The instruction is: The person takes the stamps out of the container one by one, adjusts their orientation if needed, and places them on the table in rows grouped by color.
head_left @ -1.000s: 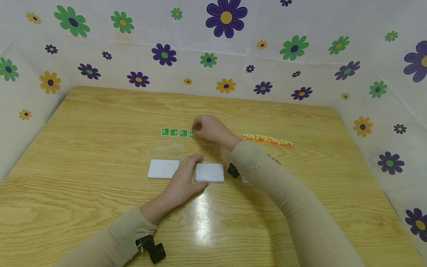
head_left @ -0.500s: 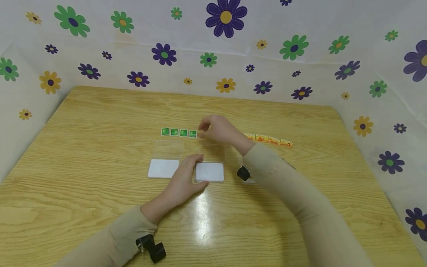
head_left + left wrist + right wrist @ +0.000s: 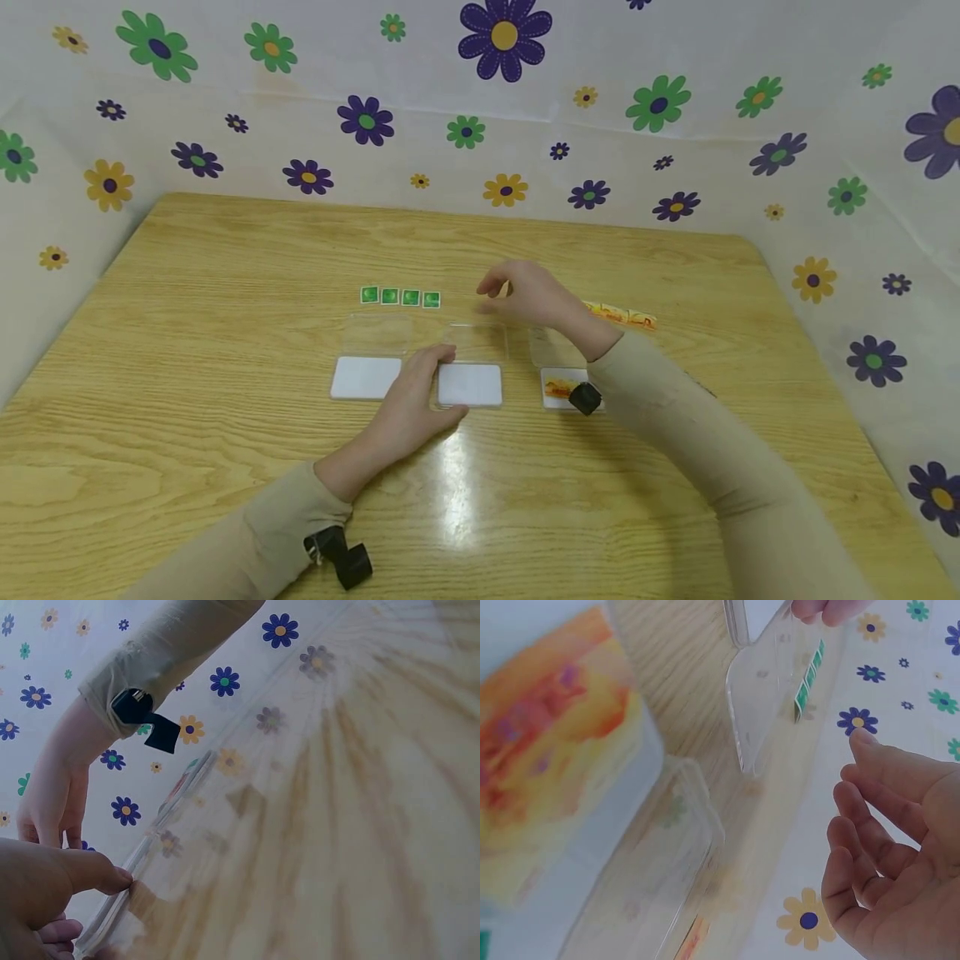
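I am seeing the right hand (image 3: 525, 292) shifting rightward since the first frame, away from the end of the row of four green square stickers (image 3: 390, 297), so the whole row is now showing. Its sleeve (image 3: 690, 417) is travelling along too, uncovering part of the right-hand case (image 3: 547, 401) and hiding more of the orange sticker strip (image 3: 628, 317).

The left hand (image 3: 411, 408) is staying at the middle case (image 3: 470, 385), from which I am placing everything. Its fingers are clasping that case across its left end, the thumb pressing the near edge and the others lying at the far edge. The case is lying open, its clear lid (image 3: 480, 342) folding back beyond its white panel.

The right hand is hanging beyond the middle case and slightly to its right; its fingers are curving loosely, thumb and forefinger standing a little apart, and I am seeing nothing between them.

The green square stickers are lying beyond the middle case and to its left; the orange sticker strip is lying beyond it to the right, the wrist hiding part. Just left of it a left-hand case (image 3: 365, 377) is lying open; to its right, the right-hand case is carrying an orange picture (image 3: 558, 388). All are resting on the wooden desk (image 3: 187, 417).
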Motion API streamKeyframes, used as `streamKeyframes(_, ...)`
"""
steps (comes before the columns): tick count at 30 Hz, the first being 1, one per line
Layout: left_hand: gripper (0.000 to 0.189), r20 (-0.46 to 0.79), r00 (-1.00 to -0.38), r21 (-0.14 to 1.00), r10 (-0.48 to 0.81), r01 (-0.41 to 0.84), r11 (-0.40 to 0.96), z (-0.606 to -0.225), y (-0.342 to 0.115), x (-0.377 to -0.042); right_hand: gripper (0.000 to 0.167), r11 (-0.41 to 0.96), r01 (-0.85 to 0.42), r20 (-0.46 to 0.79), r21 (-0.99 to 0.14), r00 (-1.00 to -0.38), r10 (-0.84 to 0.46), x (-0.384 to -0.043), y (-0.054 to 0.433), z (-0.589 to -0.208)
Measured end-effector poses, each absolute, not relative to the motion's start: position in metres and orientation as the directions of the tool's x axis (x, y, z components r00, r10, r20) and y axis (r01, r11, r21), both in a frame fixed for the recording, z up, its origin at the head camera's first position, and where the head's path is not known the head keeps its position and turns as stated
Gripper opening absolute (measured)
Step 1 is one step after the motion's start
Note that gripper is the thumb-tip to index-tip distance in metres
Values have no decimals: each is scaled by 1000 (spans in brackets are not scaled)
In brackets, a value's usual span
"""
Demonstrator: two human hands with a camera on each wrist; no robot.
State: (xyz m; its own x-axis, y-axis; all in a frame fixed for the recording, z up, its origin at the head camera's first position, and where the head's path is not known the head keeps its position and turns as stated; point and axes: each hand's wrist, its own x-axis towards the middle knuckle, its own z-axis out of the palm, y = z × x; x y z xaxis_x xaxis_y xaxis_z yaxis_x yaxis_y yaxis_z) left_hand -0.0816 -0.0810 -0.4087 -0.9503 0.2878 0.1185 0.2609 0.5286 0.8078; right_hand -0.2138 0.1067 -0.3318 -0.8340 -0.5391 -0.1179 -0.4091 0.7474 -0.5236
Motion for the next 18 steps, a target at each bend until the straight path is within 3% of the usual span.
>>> streamKeyframes(8,72,124,-952,820,281,258,511,-407,-81,-81,30,762,-400,-101,-509,-851,-515,-203,139,-330)
streamKeyframes(18,88,87,-949,835,303,235,497,-404,-81,-81,33,722,-414,41,-554,-880,-473,-186,182,-339)
